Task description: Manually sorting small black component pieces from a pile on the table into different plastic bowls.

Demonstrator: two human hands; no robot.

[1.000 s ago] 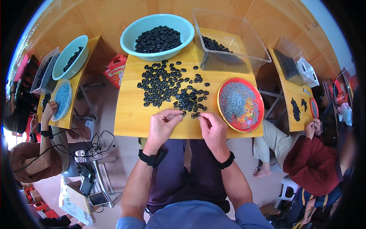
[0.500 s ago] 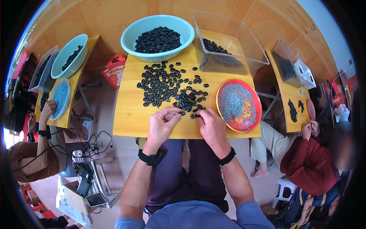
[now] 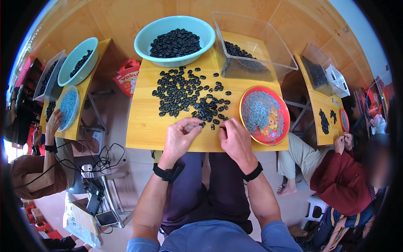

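Several small black rings (image 3: 184, 93) lie spread over the middle of a yellow wooden table (image 3: 145, 126). My left hand (image 3: 181, 136) rests at the near edge of the pile, its fingertips pinched on one black ring. My right hand (image 3: 236, 140) lies beside it, fingers curled down onto a black ring near the table's front. A red plate (image 3: 284, 110) heaped with thin grey pieces sits just right of my right hand. A teal bowl (image 3: 175, 38) full of black rings stands at the back, and a clear plastic bin (image 3: 252, 46) with more is at the back right.
A person at a table on the left has a teal bowl (image 3: 77, 61) and a blue plate (image 3: 68, 107). A person in a red top (image 3: 342, 178) works at a table on the right. Cables and devices (image 3: 98, 197) lie on the floor at lower left.
Both hands have shifted slightly at the near edge of the pile, fingers working on the rings. The view has drifted a little; the pile looks the same.
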